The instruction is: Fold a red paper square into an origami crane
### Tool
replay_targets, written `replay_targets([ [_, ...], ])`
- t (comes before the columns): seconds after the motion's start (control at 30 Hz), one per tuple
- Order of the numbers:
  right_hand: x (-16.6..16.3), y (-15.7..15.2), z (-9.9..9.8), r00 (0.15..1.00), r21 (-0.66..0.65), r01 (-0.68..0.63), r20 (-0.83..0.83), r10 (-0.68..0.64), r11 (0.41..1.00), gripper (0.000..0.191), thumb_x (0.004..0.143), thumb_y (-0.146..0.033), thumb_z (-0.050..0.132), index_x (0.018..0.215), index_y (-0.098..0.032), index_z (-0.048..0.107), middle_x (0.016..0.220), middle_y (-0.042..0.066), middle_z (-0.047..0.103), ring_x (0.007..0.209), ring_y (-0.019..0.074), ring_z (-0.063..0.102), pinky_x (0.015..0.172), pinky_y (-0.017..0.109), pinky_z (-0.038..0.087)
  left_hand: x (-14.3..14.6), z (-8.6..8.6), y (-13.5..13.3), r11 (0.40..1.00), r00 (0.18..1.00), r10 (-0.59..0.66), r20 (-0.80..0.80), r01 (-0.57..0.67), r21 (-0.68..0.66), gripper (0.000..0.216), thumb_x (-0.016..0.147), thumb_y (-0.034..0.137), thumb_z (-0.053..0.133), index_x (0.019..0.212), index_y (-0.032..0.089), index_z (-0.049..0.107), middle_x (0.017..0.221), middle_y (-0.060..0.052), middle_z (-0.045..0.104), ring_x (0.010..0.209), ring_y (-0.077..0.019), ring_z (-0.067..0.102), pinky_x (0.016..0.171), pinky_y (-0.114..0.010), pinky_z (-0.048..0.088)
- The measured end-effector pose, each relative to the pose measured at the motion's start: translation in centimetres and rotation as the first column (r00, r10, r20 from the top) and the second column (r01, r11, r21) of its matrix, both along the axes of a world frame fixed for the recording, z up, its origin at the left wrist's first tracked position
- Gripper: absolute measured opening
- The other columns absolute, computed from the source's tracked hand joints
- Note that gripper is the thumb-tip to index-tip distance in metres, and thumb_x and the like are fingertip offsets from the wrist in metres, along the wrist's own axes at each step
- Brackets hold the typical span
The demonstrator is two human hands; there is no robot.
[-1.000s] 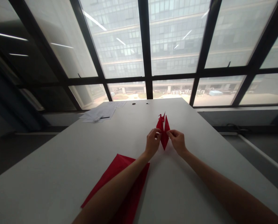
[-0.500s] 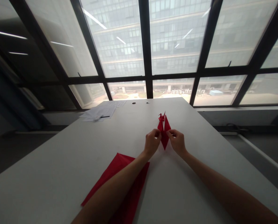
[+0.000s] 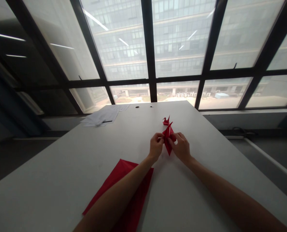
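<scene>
Between my two hands is a piece of folded red origami paper point(image 3: 168, 145), its lower point aimed toward me and narrow points at the far end. My left hand point(image 3: 156, 145) pinches its left edge. On the other side my right hand point(image 3: 180, 146) is closed on the right part, thumb lying over the paper's middle. Just beyond stands a small finished red paper crane point(image 3: 166, 121), apart from my fingers. Under my left forearm lies red paper point(image 3: 120, 175), partly covered by the arm.
The white table point(image 3: 68, 174) stretches away to tall dark-framed windows. Loose white sheets point(image 3: 102, 115) with a dark pen point(image 3: 107, 121) lie at its far left. Two small round holes show near the far edge. A blue curtain point(image 3: 10, 103) hangs at left.
The right half of the folded paper has turned over toward the left, bringing its two far points together. My right thumb has shifted left onto the middle.
</scene>
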State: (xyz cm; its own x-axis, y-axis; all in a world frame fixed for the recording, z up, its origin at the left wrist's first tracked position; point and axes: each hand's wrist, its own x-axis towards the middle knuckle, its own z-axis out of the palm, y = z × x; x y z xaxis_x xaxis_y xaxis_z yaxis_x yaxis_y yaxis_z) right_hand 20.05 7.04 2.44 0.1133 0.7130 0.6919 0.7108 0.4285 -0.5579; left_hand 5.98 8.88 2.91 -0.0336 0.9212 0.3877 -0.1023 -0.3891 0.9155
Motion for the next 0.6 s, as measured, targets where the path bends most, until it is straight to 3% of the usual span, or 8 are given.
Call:
replay_targets([
  [0.27, 0.3, 0.8, -0.5, 0.992, 0.009, -0.062, -0.105, 0.063, 0.998, 0.012, 0.087, -0.025, 0.058, 0.092, -0.019, 0.066, 0.087, 0.007, 0.069, 0.074, 0.0201, 0.061, 0.069, 0.031, 0.047, 0.3, 0.7, -0.7, 1.0, 0.998, -0.021, -0.066, 0.022, 0.006, 0.018, 0.076, 0.029, 0.074, 0.086, 0.015, 0.069, 0.084, -0.006, 0.07, 0.076, -0.0169, 0.065, 0.073, -0.03, 0.053],
  [0.47, 0.0, 0.7, -0.5, 0.998, -0.035, 0.009, -0.055, -0.011, 0.999, 0.013, 0.085, -0.025, 0.056, 0.079, -0.019, 0.067, 0.08, 0.007, 0.07, 0.069, 0.0202, 0.061, 0.068, 0.032, 0.046, 0.5, 0.7, -1.0, 0.992, 0.985, 0.115, -0.126, -0.107, 0.069, 0.01, 0.074, 0.024, 0.074, 0.078, 0.017, 0.068, 0.078, -0.004, 0.067, 0.072, -0.0164, 0.063, 0.072, -0.03, 0.053],
  [0.6, -0.1, 0.9, -0.5, 0.932, -0.081, -0.019, -0.362, -0.011, 0.997, 0.017, 0.082, -0.031, 0.057, 0.075, -0.019, 0.065, 0.071, 0.006, 0.069, 0.063, 0.0192, 0.06, 0.063, 0.031, 0.047, 0.3, 0.4, -0.7, 0.99, 0.99, 0.133, -0.042, -0.131, 0.043, 0.009, 0.077, 0.025, 0.07, 0.076, 0.018, 0.065, 0.077, -0.002, 0.066, 0.072, -0.0154, 0.061, 0.071, -0.029, 0.053],
])
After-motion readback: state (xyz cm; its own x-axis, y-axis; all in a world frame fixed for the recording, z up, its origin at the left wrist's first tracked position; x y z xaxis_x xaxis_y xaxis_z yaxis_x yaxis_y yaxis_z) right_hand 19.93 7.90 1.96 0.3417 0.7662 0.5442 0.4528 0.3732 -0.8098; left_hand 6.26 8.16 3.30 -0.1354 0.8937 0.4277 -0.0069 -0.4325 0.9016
